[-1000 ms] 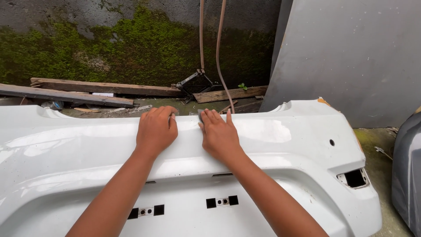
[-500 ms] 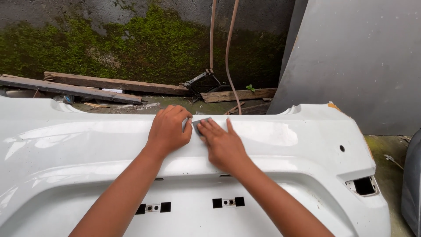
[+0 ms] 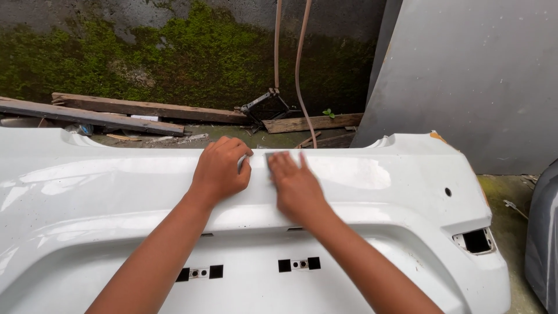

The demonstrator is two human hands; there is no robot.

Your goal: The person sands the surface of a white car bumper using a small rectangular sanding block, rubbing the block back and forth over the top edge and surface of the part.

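A large white car bumper point(image 3: 407, 192) lies across the view in front of me. My left hand point(image 3: 220, 171) rests on its top ridge with the fingers curled, and a small grey piece point(image 3: 242, 164), perhaps sandpaper, shows between thumb and fingers. My right hand point(image 3: 296, 186) lies flat on the ridge just to the right, fingers stretched out and close together. A thin grey edge shows beside its index finger. The two hands are a few centimetres apart.
Behind the bumper stands a mossy concrete wall point(image 3: 174, 58) with wooden planks point(image 3: 116, 113), a dark metal jack point(image 3: 264, 104) and two hanging hoses point(image 3: 299, 70). A grey panel point(image 3: 476, 75) leans at the right. A dark grey car part point(image 3: 543, 238) sits at the right edge.
Both hands have slid along the bumper's ridge and come closer together. The view has shifted slightly, so the bumper sits a little lower in the picture.
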